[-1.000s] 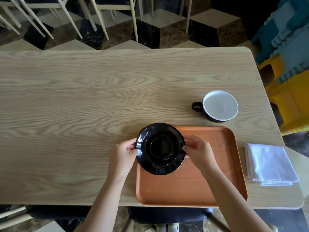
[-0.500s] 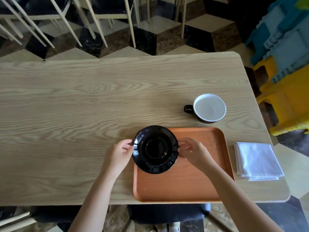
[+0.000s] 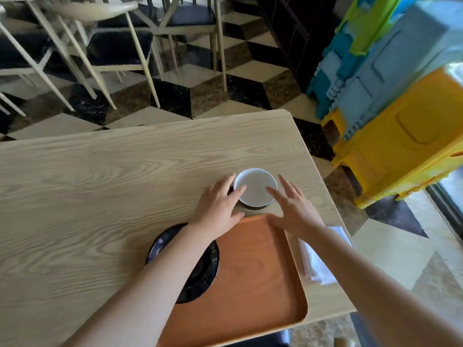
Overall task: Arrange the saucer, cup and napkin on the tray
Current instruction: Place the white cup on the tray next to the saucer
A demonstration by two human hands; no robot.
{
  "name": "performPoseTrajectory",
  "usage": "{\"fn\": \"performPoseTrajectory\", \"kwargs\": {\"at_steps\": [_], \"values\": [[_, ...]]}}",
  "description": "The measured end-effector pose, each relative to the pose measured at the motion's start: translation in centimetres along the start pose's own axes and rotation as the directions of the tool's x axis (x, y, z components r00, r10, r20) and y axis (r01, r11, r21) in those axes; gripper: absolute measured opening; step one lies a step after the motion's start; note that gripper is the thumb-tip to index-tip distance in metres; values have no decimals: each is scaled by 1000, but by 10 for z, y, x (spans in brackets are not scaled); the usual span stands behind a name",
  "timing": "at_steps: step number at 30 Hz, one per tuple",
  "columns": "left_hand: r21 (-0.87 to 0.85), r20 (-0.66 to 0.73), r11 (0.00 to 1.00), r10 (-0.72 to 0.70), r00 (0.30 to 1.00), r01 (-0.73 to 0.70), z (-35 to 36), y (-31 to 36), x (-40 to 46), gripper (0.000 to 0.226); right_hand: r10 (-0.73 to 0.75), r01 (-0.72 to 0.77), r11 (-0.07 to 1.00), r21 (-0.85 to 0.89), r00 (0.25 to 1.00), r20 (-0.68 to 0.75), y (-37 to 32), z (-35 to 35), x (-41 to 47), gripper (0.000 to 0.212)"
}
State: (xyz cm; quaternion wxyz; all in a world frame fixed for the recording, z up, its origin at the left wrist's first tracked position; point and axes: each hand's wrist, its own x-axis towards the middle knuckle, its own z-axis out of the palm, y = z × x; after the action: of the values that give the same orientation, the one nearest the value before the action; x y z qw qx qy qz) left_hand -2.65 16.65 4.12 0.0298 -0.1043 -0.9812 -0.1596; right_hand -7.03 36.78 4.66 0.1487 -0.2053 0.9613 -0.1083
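Note:
The black saucer point(image 3: 204, 274) lies on the left end of the orange tray point(image 3: 253, 279), partly over its rim and partly hidden by my left forearm. Just beyond the tray stands the cup point(image 3: 255, 187), black outside and white inside. My left hand point(image 3: 218, 209) is at the cup's left side with fingers apart, fingertips at its rim. My right hand point(image 3: 293, 209) is open at the cup's right side, fingers spread, not closed on it. The white folded napkin point(image 3: 317, 264) lies on the table right of the tray, partly under my right forearm.
The pale wooden table point(image 3: 100, 186) ends close to the right of the napkin. Blue, green and yellow plastic blocks point(image 3: 390, 101) stand right of the table. Chairs point(image 3: 105, 46) stand on the chequered floor beyond the far edge.
Both hands have let go of the saucer, which now rests on the tray's left end, and have moved forward to either side of the cup. The camera view has shifted right.

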Motion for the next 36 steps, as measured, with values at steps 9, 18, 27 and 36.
{"fn": "performPoseTrajectory", "kwargs": {"at_steps": [9,18,27,36], "values": [[-28,27,989,-143,989,144,29,-9,20,52,-48,55,988,147,998,-51,11,4,17,66],[-153,-138,986,-84,987,62,30,-14,6,52,-46,95,960,264,981,-187,3,1,7,57],[-130,-324,991,-44,945,2,3,6,-44,48,45,162,751,640,955,-294,-9,17,-37,85],[-212,-225,974,-123,967,75,22,17,-88,44,33,141,750,646,968,-250,-11,41,-71,93]]}}
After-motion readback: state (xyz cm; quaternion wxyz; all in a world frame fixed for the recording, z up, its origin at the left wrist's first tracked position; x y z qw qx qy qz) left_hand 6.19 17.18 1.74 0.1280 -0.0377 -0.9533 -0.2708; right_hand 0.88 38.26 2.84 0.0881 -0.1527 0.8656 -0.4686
